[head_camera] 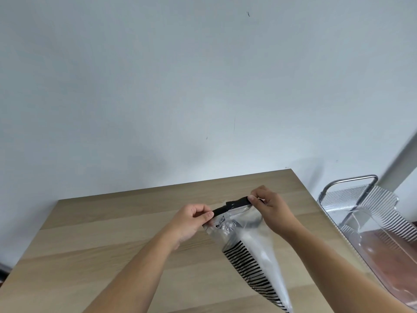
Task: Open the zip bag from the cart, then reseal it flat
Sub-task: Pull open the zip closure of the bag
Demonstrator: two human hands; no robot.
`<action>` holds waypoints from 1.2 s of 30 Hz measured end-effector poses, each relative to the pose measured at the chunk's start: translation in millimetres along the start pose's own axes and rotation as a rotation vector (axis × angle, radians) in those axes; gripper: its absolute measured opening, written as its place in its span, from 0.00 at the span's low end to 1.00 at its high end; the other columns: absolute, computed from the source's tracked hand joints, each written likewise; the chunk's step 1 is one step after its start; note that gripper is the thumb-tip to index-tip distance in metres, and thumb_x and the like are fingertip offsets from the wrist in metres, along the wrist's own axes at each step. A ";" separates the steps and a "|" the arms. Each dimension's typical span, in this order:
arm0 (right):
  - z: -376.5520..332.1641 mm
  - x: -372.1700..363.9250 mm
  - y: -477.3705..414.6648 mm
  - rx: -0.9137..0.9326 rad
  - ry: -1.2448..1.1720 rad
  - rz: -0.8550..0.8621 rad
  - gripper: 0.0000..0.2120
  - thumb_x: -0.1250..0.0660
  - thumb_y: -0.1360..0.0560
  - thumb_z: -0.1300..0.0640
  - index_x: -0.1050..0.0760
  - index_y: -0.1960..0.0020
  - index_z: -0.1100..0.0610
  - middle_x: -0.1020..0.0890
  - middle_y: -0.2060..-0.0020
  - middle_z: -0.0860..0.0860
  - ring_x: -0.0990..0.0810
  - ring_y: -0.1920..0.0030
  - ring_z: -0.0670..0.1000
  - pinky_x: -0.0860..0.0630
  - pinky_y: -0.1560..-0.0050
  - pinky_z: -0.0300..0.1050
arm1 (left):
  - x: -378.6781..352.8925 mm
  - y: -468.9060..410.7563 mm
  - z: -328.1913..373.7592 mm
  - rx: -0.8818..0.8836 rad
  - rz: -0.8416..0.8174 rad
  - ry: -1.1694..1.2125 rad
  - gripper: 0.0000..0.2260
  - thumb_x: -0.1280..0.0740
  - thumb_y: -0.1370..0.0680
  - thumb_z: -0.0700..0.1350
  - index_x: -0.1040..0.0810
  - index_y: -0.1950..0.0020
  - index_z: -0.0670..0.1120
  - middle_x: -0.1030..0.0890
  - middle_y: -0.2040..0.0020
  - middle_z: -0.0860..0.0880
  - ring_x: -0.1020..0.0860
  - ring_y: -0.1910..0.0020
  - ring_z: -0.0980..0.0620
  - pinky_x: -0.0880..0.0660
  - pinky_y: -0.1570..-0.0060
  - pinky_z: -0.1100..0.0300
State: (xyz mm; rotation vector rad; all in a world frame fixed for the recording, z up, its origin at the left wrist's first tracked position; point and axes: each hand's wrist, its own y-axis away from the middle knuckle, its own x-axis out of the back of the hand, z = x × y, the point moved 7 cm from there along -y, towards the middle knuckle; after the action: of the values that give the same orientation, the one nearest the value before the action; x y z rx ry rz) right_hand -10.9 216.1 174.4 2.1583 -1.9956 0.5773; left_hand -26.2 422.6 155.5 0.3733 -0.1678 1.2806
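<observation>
The zip bag hangs above the table, its black zip strip running crosswise between the hands: left hand pinches the near-left end, right hand the far-right end, body trailing toward the person.

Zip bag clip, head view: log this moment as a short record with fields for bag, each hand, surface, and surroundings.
bag: clear zip bag with a black zip strip along the top and black stripes on its lower part, held up above the table
left hand: left hand pinches the left end of the strip
right hand: right hand pinches the right end of the strip
surface: light wooden table
surroundings: clear ribbed cart with a metal handle to the right of the table; plain pale wall behind
seal state: cannot tell
</observation>
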 end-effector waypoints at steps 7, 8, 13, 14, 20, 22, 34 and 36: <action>-10.6 -10.7 5.5 0.036 0.141 -0.010 0.13 0.34 0.24 0.55 0.27 0.67 0.48 0.25 0.63 0.45 0.28 0.65 0.45 0.33 0.62 0.36 | -18.4 -3.6 20.1 -0.080 0.073 -0.075 0.05 0.31 0.28 0.54 0.19 0.61 0.54 0.18 0.67 0.56 0.24 0.68 0.60 0.28 0.64 0.65; -12.9 -11.8 8.1 0.059 0.141 -0.021 0.10 0.34 0.25 0.54 0.26 0.65 0.48 0.25 0.62 0.45 0.28 0.64 0.45 0.32 0.61 0.37 | -18.0 -3.9 21.0 -0.094 0.124 -0.100 0.06 0.31 0.27 0.52 0.19 0.64 0.54 0.20 0.70 0.57 0.26 0.71 0.60 0.29 0.67 0.65; -10.6 -14.4 20.8 0.197 0.444 -0.041 0.11 0.32 0.30 0.52 0.24 0.48 0.51 0.23 0.56 0.42 0.25 0.51 0.47 0.32 0.48 0.45 | -16.3 1.1 19.3 -0.058 0.130 0.096 0.11 0.34 0.24 0.47 0.19 0.66 0.51 0.20 0.68 0.51 0.26 0.69 0.55 0.28 0.63 0.60; -8.5 -11.6 21.1 0.207 0.482 0.013 0.11 0.31 0.31 0.56 0.24 0.49 0.52 0.22 0.56 0.43 0.24 0.51 0.49 0.32 0.48 0.46 | -17.6 2.3 19.6 -0.045 0.101 0.138 0.12 0.34 0.24 0.46 0.19 0.67 0.51 0.20 0.69 0.53 0.26 0.70 0.56 0.28 0.64 0.60; 6.4 8.7 23.6 0.148 0.365 0.206 0.17 0.29 0.34 0.64 0.24 0.49 0.50 0.21 0.53 0.41 0.22 0.49 0.46 0.30 0.48 0.40 | -14.2 7.5 18.0 -0.004 0.074 0.326 0.12 0.35 0.23 0.42 0.20 0.66 0.47 0.21 0.72 0.55 0.26 0.72 0.58 0.28 0.68 0.68; -0.8 13.1 24.6 0.221 0.348 0.270 0.15 0.27 0.34 0.65 0.21 0.51 0.51 0.19 0.53 0.41 0.21 0.50 0.47 0.27 0.48 0.39 | -7.1 8.0 14.1 0.006 0.098 0.340 0.13 0.35 0.23 0.42 0.20 0.67 0.47 0.21 0.72 0.54 0.26 0.70 0.57 0.29 0.62 0.65; -1.4 12.2 3.8 0.004 0.130 -0.013 0.08 0.31 0.26 0.56 0.17 0.64 0.52 0.22 0.46 0.40 0.25 0.44 0.47 0.32 0.50 0.37 | 12.6 6.2 -5.5 -0.035 0.116 0.037 0.14 0.35 0.22 0.44 0.22 0.68 0.50 0.22 0.68 0.50 0.27 0.64 0.53 0.32 0.55 0.59; -2.0 12.3 3.1 -0.024 0.097 -0.032 0.13 0.34 0.25 0.56 0.20 0.68 0.51 0.22 0.47 0.44 0.24 0.46 0.49 0.32 0.52 0.37 | 10.7 4.8 -6.0 -0.042 0.093 0.013 0.14 0.35 0.23 0.44 0.22 0.68 0.50 0.22 0.68 0.51 0.27 0.64 0.53 0.32 0.57 0.58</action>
State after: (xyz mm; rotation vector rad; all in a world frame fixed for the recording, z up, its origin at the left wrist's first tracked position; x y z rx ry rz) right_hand -13.8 205.1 180.4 2.1023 -1.9047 0.6372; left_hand -28.2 435.6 154.3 0.3242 -0.2028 1.3691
